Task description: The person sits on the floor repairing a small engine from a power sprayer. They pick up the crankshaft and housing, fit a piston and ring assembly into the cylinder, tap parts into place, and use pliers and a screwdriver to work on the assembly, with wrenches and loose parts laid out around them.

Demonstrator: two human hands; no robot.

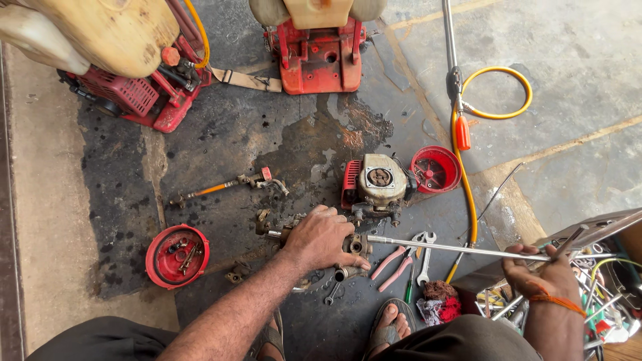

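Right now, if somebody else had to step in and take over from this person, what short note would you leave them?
Left hand: clamped down over the pump body on the oily floor, holding it in place.
Right hand: grip closed around the far end of the long rod, whose other end meets the pump body.
Nearby: small engine just beyond the pump, red cover off and lying beside it, red lid holding loose parts at left, pliers and spanner by the feet.
Done: engine is stripped of its cover.
Left: rod and pump are still joined, and parts still lie loose around them.
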